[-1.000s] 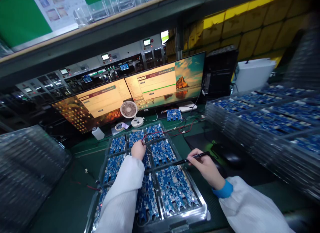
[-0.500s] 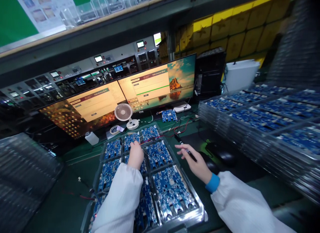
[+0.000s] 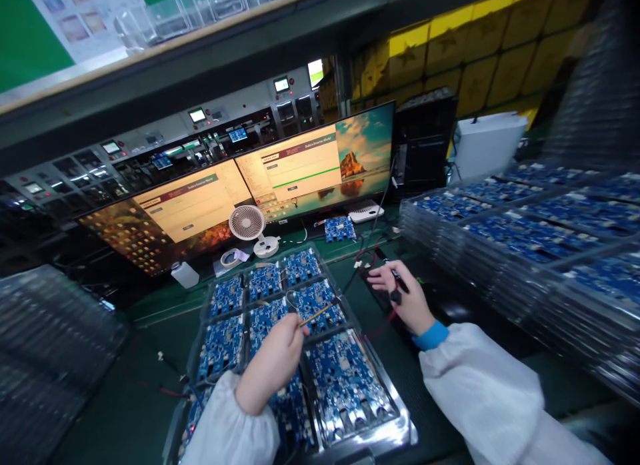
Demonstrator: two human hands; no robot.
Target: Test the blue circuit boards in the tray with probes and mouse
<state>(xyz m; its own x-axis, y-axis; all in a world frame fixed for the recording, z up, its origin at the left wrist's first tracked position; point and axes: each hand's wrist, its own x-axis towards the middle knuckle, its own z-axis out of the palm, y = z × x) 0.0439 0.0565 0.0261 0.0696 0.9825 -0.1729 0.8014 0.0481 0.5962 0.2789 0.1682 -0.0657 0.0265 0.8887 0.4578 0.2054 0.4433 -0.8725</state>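
left hand (image 3: 275, 358) pinches thin orange strand (image 3: 319, 313), grip narrow, above tray (image 3: 406, 428) of blue circuit boards (image 3: 346, 373). right hand (image 3: 411, 301), just beside tray, holds slanted black pen (image 3: 400, 280), other fingers loosely spread.

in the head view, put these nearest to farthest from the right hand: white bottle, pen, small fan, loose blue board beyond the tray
1. Pen: held in the right hand
2. Loose blue board: beyond the hand, to its left
3. Small fan: farther left, standing upright
4. White bottle: leftmost of the four
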